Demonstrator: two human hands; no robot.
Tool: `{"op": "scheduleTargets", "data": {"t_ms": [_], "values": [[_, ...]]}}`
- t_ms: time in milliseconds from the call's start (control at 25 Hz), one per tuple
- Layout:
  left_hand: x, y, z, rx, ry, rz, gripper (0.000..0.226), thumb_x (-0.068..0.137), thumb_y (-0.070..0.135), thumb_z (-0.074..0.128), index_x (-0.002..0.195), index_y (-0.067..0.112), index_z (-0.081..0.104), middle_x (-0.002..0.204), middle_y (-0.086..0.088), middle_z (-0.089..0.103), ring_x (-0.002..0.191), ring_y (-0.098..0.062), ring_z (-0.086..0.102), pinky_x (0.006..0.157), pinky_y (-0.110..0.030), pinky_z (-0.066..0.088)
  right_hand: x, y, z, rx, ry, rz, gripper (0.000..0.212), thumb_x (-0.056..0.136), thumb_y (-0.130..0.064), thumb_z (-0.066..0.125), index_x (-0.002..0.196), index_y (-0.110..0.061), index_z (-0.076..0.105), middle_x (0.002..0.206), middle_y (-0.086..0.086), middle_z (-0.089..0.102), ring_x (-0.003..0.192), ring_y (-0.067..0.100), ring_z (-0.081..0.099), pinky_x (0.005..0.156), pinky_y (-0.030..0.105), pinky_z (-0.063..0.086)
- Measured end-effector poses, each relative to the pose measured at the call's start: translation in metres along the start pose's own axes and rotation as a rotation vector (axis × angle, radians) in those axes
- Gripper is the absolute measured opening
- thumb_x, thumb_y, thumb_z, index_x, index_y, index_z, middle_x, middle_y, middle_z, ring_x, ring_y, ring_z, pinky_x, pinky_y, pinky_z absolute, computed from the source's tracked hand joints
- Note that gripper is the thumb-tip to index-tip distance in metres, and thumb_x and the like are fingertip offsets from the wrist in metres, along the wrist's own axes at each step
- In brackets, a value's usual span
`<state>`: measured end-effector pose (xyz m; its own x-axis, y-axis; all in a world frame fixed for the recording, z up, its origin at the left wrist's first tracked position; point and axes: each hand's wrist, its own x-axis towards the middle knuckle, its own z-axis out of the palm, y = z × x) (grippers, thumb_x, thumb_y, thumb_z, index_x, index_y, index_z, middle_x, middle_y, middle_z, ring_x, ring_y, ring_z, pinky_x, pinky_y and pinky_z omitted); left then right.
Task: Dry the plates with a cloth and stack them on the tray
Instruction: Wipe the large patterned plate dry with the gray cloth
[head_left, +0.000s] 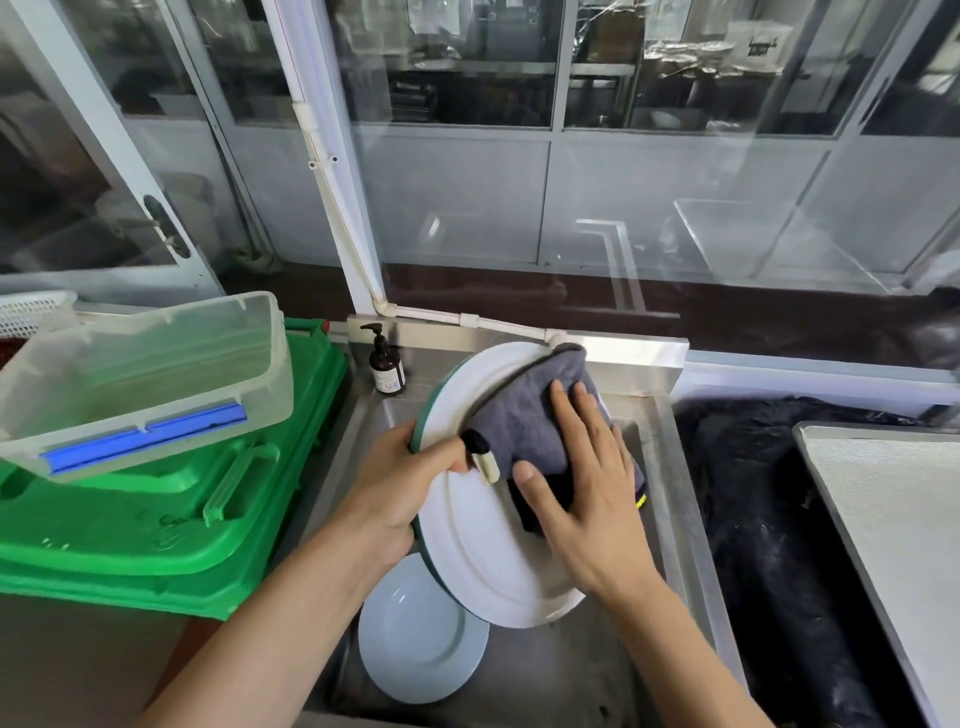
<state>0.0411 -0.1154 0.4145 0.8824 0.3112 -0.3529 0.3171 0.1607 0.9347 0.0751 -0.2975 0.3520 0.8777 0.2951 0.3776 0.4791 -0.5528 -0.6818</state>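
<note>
Near us, one small plate (423, 636) waits in the sink (691, 525). Left hand (400, 488) grips the big plate (483, 545); right hand (587, 483) presses the cloth (524, 415) flat. No plate looks stacked yet.

White plate (483, 540), green rim; grey cloth (524, 421); pale-blue plate (421, 639); green crates (182, 519); blue-latched clear tub (156, 374); brown bottle (386, 366).

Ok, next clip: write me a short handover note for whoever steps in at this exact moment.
Left hand grips the rim of the large white plate, held tilted over the steel sink.
Right hand presses the grey cloth flat on the plate's face.
A smaller plate lies in the sink.
Done: no dried plate visible.
Left: finish wiping, dry the smaller plate, stack both.
</note>
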Motion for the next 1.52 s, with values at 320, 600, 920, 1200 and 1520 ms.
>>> {"op": "scheduleTargets", "data": {"t_ms": [320, 600, 920, 1200, 1520], "values": [[-0.004, -0.009, 0.004, 0.094, -0.127, 0.141, 0.032, 0.055, 0.007, 0.064, 0.086, 0.005, 0.067, 0.078, -0.009, 0.060, 0.076, -0.017, 0.052, 0.072, -0.032, 0.038, 0.024, -0.019, 0.009, 0.088, 0.136, -0.104, 0.055, 0.107, -0.040, 0.044, 0.159, -0.024, 0.035, 0.169, -0.002, 0.023, 0.158, 0.013, 0.011, 0.128, 0.048, 0.012], [-0.008, -0.009, 0.000, 0.134, -0.165, 0.175, 0.026, 0.054, 0.012, 0.068, 0.080, 0.008, 0.065, 0.069, -0.007, 0.055, 0.065, -0.018, 0.049, 0.064, -0.031, 0.036, 0.044, 0.002, -0.006, 0.345, 0.253, 0.049, 0.048, 0.104, -0.034, 0.044, 0.147, -0.014, 0.050, 0.149, 0.005, 0.053, 0.141, 0.024, 0.046, 0.116, 0.056, 0.035], [-0.003, -0.009, 0.010, 0.017, -0.069, 0.189, 0.029, 0.057, 0.012, 0.071, 0.084, 0.003, 0.066, 0.073, -0.009, 0.059, 0.069, -0.018, 0.055, 0.062, -0.028, 0.044, 0.047, -0.034, 0.006, 0.314, 0.221, -0.045, 0.049, 0.105, -0.042, 0.042, 0.152, -0.026, 0.041, 0.157, -0.021, 0.038, 0.153, 0.004, 0.024, 0.127, 0.047, 0.018], [-0.003, 0.002, 0.020, -0.225, -0.033, 0.135, 0.013, 0.083, 0.023, 0.078, 0.096, 0.019, 0.080, 0.097, -0.009, 0.079, 0.088, -0.020, 0.076, 0.066, -0.026, 0.058, 0.013, -0.040, 0.015, 0.499, 0.218, 0.209, 0.061, 0.101, -0.058, 0.038, 0.140, -0.015, 0.058, 0.138, 0.008, 0.062, 0.133, 0.017, 0.053, 0.112, 0.055, 0.040], [0.002, 0.014, 0.008, -0.250, 0.064, 0.125, 0.038, 0.082, 0.045, 0.076, 0.099, 0.012, 0.077, 0.090, -0.010, 0.078, 0.078, -0.024, 0.073, 0.066, -0.030, 0.057, -0.040, -0.033, 0.035, 0.008, 0.118, -0.395, 0.049, 0.109, -0.037, 0.039, 0.155, -0.024, 0.039, 0.163, -0.005, 0.038, 0.151, 0.019, 0.035, 0.125, 0.044, 0.023]]}}
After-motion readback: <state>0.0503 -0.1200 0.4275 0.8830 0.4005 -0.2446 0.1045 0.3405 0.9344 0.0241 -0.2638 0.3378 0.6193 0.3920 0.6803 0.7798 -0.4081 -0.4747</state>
